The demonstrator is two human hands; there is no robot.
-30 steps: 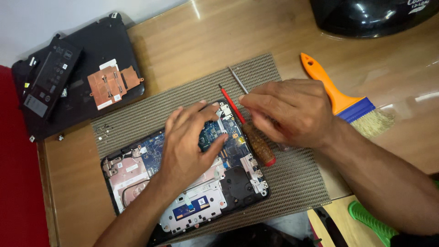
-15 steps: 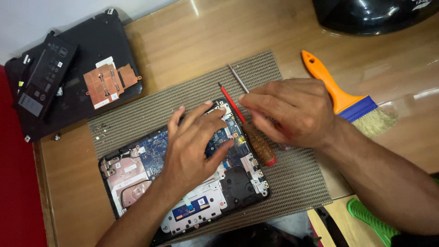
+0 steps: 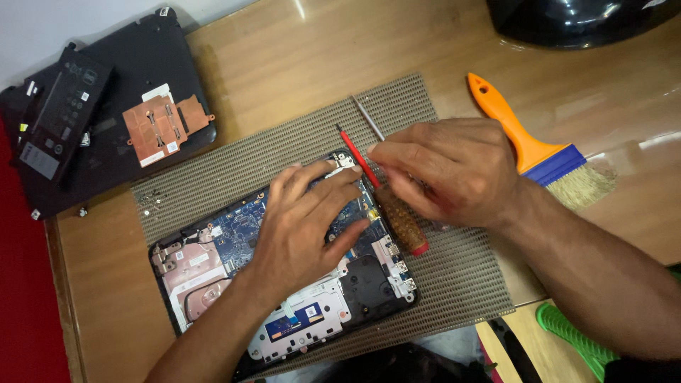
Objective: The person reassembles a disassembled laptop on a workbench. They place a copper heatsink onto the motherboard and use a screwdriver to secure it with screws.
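Your left hand [image 3: 301,220] lies flat on the opened laptop [image 3: 284,276], fingers spread apart and pressing on the blue board [image 3: 237,230] near the laptop's far edge; it grips nothing. Your right hand [image 3: 447,174] sits just right of the laptop's far right corner, fingers curled together, and I cannot tell whether they pinch anything, because the fingertips hide what is beneath them. A screwdriver [image 3: 386,195] with a red shaft and a brown handle lies slanted along the laptop's right edge, its tip toward the far corner and its handle partly under your right hand. A thin metal rod [image 3: 367,117] lies just beyond the laptop's far right corner, next to the red shaft. The laptop rests on a woven mat [image 3: 461,276], which covers the wooden table [image 3: 298,64]. A few small screws [image 3: 149,202] lie on the mat, just left of the laptop's far left corner. Well to the left of the laptop and farther away lies a black cover [image 3: 135,78], with a copper heatsink [image 3: 159,128] and a black battery [image 3: 60,117] on top of it. To the right of the laptop, past your right hand, lies a brush [image 3: 528,145] with an orange handle and a blue band.
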